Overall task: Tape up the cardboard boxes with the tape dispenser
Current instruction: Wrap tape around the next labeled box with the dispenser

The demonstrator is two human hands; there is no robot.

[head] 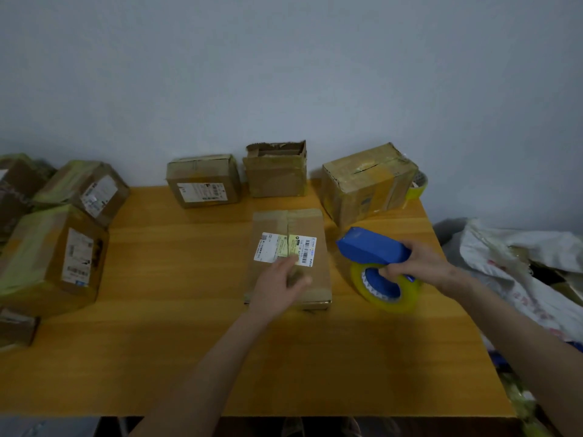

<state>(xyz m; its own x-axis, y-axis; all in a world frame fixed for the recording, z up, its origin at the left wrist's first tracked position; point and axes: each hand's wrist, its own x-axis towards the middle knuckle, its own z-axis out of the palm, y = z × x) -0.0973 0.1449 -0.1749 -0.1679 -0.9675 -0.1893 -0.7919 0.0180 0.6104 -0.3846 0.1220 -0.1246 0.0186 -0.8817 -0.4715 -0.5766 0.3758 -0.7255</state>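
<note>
Flat cardboard box [303, 225] lies at frame centre on the wooden table [176, 279]. Left hand [279, 290] rests on its top, fingers loosely extended (outline blurred). Right hand [421, 263], right of centre, has its fingers curled round the blue tape dispenser [372, 247], just beside the box.

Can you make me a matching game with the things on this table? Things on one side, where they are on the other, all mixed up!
Things:
1. tape dispenser
2. flat box
3. torn-top box
4. spare tape roll

Places:
A. peeking out behind the big box, back right
B. under the left hand
C. gripped by the right hand
D. middle of the back row

Pairs: 1-C, 2-B, 3-D, 4-A.
</note>
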